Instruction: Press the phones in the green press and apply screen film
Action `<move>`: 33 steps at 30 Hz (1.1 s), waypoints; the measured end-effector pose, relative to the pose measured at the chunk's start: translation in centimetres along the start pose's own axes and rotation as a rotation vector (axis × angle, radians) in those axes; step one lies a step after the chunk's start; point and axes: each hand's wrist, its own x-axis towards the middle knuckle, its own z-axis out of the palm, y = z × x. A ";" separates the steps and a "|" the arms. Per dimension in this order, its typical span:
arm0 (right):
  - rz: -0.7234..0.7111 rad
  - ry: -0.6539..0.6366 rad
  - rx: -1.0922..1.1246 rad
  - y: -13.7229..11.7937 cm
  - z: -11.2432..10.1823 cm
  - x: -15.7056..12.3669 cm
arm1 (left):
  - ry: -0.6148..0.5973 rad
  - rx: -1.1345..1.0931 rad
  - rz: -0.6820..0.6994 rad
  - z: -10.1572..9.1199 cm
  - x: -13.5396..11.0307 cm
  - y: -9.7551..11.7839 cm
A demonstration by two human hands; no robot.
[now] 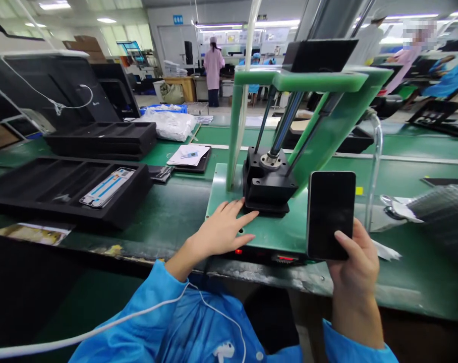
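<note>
Phone: right of the frame's centre, the phone [330,214] stands upright in the right hand [355,259], off the surface [179,201].
Right grip: closed on the lower right edge, thumb across the front, fingers behind (mostly hidden from where I stand).
Left grip: the left hand [223,228] is spread, palm down, holding nothing; mid-frame, over the green base plate [278,234], fingertips by the foot of the black press block [270,181] (I cannot tell whether they touch it).
Governing relation: the phone lies to the right of the press block in the frame, the left hand to its lower left; the phone's long axis runs nearly vertical. The right hand is nearer, being on the phone.
Phone appearance: flat slab, rounded corners, glossy black front, unlit, thin pale rim.
Foam tray: left of the frame, the black foam tray [132,212] carries one pale panel with blue strips [108,186].
</note>
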 end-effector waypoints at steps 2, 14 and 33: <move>-0.014 0.016 0.014 0.1 0.0 0.0 | -0.004 -0.001 -0.006 0.2 0.0 0.0; -0.050 -0.009 -0.021 0.6 -0.3 -0.1 | 0.008 -0.031 -0.015 0.5 -0.1 0.0; -0.031 -0.124 0.070 0.9 -0.5 0.2 | 0.139 0.060 0.055 2.4 -0.1 -1.6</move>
